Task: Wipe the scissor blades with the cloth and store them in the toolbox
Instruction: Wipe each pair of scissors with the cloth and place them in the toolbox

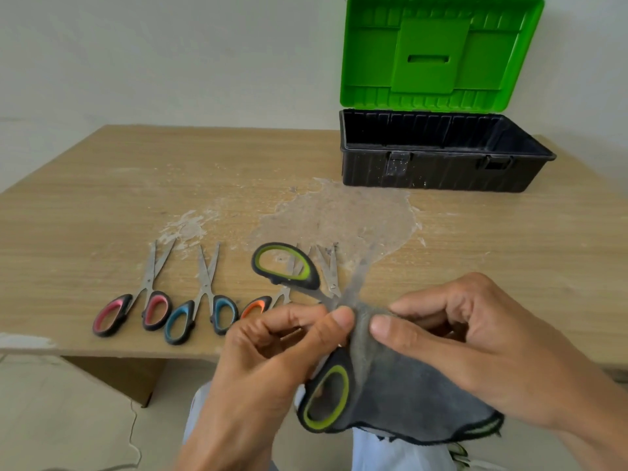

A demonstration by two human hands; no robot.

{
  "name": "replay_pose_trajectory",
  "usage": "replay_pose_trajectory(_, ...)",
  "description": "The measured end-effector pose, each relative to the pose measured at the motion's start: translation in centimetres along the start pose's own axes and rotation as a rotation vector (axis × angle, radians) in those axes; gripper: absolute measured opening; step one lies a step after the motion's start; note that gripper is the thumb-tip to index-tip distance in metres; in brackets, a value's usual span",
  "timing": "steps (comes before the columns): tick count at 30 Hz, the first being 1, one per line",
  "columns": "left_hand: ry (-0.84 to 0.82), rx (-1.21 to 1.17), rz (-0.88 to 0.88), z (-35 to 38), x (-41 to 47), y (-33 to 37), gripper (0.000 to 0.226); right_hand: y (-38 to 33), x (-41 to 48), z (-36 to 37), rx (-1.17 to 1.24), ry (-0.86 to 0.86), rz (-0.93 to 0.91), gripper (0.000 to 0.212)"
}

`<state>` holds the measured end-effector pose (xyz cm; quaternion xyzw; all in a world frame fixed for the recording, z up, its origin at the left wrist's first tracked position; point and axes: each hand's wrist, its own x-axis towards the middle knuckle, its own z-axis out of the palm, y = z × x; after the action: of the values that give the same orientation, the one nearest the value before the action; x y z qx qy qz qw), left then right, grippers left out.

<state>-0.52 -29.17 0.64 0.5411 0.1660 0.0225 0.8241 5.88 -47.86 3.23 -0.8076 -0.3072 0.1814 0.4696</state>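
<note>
Left hand [272, 345] pinches green scissors [312, 283] near pivot; right hand [475, 345] pinches cloth [407, 396] round blade; draw cloth tipward, toward 12 o'clock, fingers off edge.

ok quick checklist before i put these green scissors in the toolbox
1. The lid of the toolbox is up: ok.
2. Toolbox floor free: cannot tell, dark inside.
3. The left hand grips the green scissors: ok.
4. Scissors closed: not ok, handles spread wide.
5. The cloth is off the blades: not ok, the right hand pinches it around one.
6. Blades clean: cannot tell, blurred.
</note>
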Motion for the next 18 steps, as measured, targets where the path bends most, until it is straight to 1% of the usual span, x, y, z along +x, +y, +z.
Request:
replay_pose_trajectory(2, 0.0, -0.016, -0.008, 0.3, -0.1, 0.0, 0.022, 0.0, 0.1, 0.4, 0.006, 0.024, -0.013, 0.037)
replay_pose_trajectory(5, 0.012, -0.034, -0.003, -0.1, -0.1, 0.7, 0.023, -0.4, 0.0, -0.2, 0.035, -0.029, -0.008, 0.032)
replay_pose_trajectory(8, 0.013, -0.019, -0.007, -0.6, -0.2, 1.0, 0.022, -0.4, -0.3, -0.9, 0.047, -0.026, 0.002, 0.028)
replay_pose_trajectory(11, -0.006, 0.017, -0.005, -0.2, -0.1, 0.5, 0.026, -0.1, -0.2, -0.4, 0.026, -0.016, -0.005, 0.033)
replay_pose_trajectory(15, -0.021, -0.039, -0.033, 0.5, -0.2, 0.4, 0.022, 0.2, 0.0, -0.1, 0.04, -0.016, -0.016, 0.039)
replay_pose_trajectory(18, -0.014, -0.059, -0.081, 0.2, -0.4, 1.1, 0.021, 0.3, -0.1, -0.8, 0.08, -0.071, -0.015, 0.031)
